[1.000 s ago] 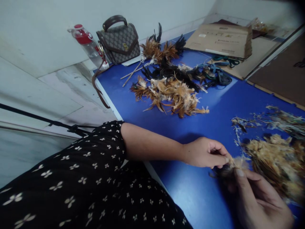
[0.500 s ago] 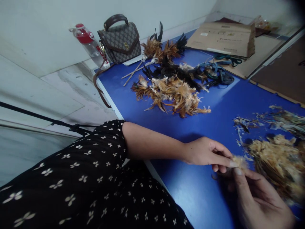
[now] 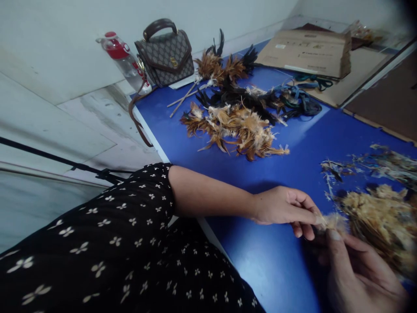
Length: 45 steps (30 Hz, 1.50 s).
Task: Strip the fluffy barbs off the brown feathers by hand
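Note:
Over the blue table (image 3: 276, 261), my left hand (image 3: 289, 208) pinches one end of a small fluffy tan feather (image 3: 337, 221) between thumb and fingers. My right hand (image 3: 361, 265), at the lower right, is closed on the same feather with thumb and forefinger, so both hands' fingertips nearly meet. Blur hides whether there is one feather or more. A pile of cream and brown feathers (image 3: 381, 217) lies just past my right hand. Beyond it are thin grey feather scraps (image 3: 391, 165). A row of golden-brown feather bunches (image 3: 241, 130) lies farther up the table.
Behind the brown bunches lie black feathers (image 3: 241, 98) and tangled dark green and blue strips (image 3: 302, 102). A handbag (image 3: 166, 56), a red-capped bottle (image 3: 124, 61) and two thin sticks (image 3: 182, 102) are at the far left. Cardboard (image 3: 302, 52) sits at the back right.
My right hand has shifted slightly to the right with the feather, and the fingertips of my two hands are a little farther apart. The piles look unchanged.

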Available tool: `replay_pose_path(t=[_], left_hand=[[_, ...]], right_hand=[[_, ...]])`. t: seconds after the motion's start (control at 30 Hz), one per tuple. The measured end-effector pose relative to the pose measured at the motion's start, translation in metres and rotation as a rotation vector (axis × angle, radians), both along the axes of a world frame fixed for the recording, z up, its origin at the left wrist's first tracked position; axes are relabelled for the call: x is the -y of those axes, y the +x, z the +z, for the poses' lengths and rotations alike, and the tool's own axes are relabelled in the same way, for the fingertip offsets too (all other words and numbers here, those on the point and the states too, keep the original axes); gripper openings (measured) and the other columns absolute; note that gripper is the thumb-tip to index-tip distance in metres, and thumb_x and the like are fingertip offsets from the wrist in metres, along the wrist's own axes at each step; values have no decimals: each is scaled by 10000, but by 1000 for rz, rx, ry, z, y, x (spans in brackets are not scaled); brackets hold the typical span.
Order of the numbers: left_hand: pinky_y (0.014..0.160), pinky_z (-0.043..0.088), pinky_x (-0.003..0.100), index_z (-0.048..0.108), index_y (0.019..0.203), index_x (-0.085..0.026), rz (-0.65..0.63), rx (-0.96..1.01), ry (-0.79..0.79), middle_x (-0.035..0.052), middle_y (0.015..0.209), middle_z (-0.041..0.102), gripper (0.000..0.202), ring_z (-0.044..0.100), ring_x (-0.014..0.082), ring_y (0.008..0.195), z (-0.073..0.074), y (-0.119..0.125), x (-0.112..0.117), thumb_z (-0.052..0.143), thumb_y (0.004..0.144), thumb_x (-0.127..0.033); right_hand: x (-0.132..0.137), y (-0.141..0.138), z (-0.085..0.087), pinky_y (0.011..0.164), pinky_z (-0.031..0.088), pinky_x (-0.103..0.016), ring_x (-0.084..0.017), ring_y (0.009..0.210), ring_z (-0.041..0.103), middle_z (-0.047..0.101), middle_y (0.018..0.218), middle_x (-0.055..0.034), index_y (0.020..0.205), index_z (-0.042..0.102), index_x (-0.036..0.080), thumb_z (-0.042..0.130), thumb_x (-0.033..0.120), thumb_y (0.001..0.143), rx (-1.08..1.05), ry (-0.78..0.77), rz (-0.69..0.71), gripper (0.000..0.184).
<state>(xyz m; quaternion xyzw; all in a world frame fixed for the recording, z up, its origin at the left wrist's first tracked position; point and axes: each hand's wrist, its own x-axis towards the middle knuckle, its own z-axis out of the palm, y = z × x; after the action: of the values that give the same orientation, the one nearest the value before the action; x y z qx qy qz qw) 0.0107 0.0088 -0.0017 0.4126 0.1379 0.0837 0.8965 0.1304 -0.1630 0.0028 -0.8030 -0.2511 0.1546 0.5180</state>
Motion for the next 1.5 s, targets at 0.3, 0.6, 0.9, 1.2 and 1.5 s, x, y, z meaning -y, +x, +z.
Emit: replay_pose_path(t=[0.3, 0.6, 0.9, 1.2, 1.5], left_hand=[[745, 586, 358, 503, 1019, -213, -10, 155, -98, 70, 826, 786, 258, 808, 222, 790, -15, 5, -9, 749, 981, -281], [690, 528, 311, 662, 957, -165, 50, 76, -53, -5, 806, 732, 368, 712, 126, 673, -4, -2, -1, 939, 829, -371], [726, 536, 322, 764, 908, -140, -30, -53, -41, 9, 737, 742, 454, 676, 123, 691, -1, 2, -2, 997, 739, -491], [676, 499, 289, 747, 947, -144, 94, -40, 16, -28, 675, 725, 424, 647, 93, 638, -1, 1, -1, 970, 771, -459], [722, 510, 299, 774, 983, -131, 45, -49, 66, -25, 709, 733, 450, 626, 88, 651, -5, 0, 0, 974, 755, -463]], right_hand=[[2, 8, -7, 501, 501, -216, -149, 628, 662, 754, 800, -38, 1149, 831, 205, 889, 631, 809, -8, -24, -50, 548], [0, 3, -2, 652, 563, -194, -111, 682, 670, 789, 895, -24, 1150, 824, 244, 903, 590, 812, -60, 28, 17, 490], [5, 0, -3, 611, 595, -193, -149, 670, 681, 786, 859, -30, 1179, 842, 236, 876, 619, 819, 38, -49, 111, 526], [1, -1, -6, 683, 607, -195, -145, 688, 680, 786, 869, -24, 1125, 847, 250, 878, 593, 826, 13, 6, 92, 456], [11, 14, -11, 653, 551, -130, -114, 682, 664, 770, 837, 10, 1124, 854, 266, 892, 596, 814, 28, -118, 175, 454]])
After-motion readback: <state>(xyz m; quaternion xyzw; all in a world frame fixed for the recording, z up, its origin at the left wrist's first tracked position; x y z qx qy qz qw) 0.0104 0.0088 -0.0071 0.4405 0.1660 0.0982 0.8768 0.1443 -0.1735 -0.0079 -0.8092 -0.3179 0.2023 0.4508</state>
